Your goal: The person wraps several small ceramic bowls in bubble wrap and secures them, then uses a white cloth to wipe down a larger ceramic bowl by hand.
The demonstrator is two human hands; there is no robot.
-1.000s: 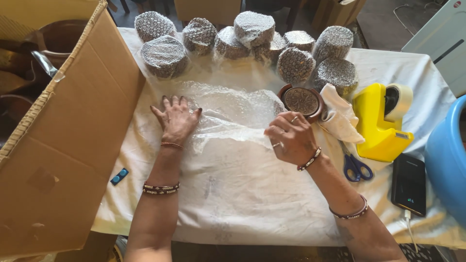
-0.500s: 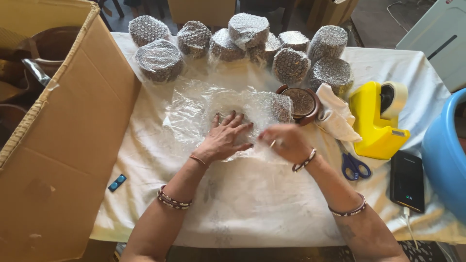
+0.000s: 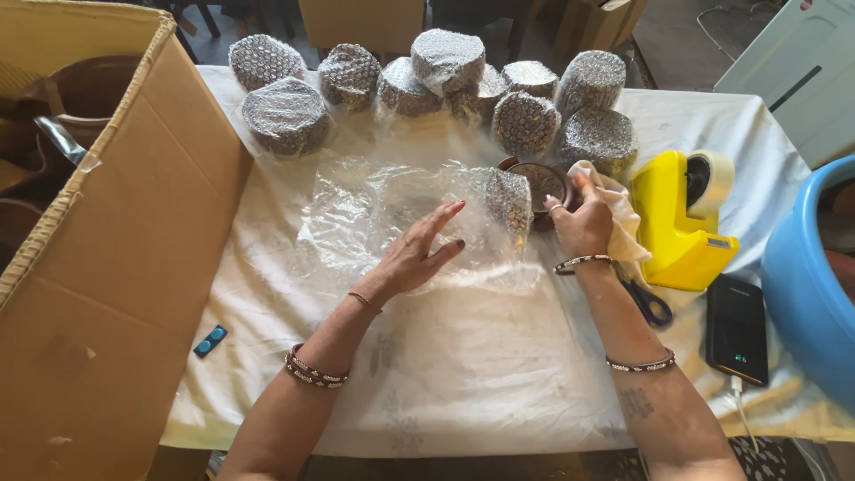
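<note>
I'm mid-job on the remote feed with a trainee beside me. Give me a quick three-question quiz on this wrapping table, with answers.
1. True or false: the left hand lies flat on the bubble wrap.
2. What does the right hand touch? A) scissors B) brown bowl C) phone
3. Which thing stands between the cloth and the blue tub?

Key:
1. True.
2. B: its fingers are on the brown bowl; the scissors and the phone lie apart from it.
3. The yellow tape dispenser.
</note>
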